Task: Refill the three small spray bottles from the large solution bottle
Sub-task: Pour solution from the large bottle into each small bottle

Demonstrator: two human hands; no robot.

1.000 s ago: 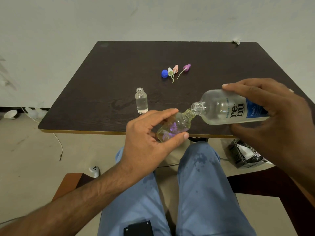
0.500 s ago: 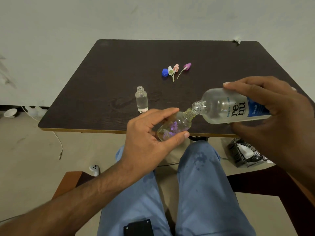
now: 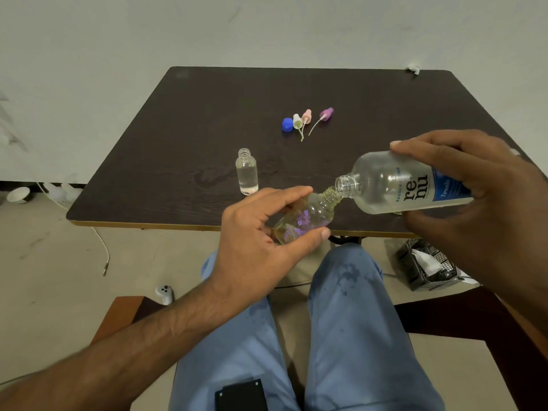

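My left hand [image 3: 255, 241] grips a small clear spray bottle with purple flowers [image 3: 305, 222], tilted with its open neck up and to the right, over the table's near edge. My right hand [image 3: 486, 200] holds the large solution bottle [image 3: 397, 185] almost on its side, its open mouth touching the small bottle's neck. A second small bottle [image 3: 246, 172] stands upright and uncapped on the dark table [image 3: 178, 137], holding clear liquid. Behind it lie a blue cap [image 3: 286, 125] and three spray tops: white-green [image 3: 297, 121], pink [image 3: 306, 116] and purple [image 3: 326, 113]. A third small bottle is not visible.
My blue-trousered knees with wet spots [image 3: 341, 280] sit below the table edge. On the floor are a black basket with paper [image 3: 427, 265] at right, a white controller [image 3: 165, 293], a cable [image 3: 102, 247] and a bowl [image 3: 18, 194] at left.
Both hands and bottles stay in nearly the same pose, mouth to neck. The large bottle has lifted very slightly at its base.
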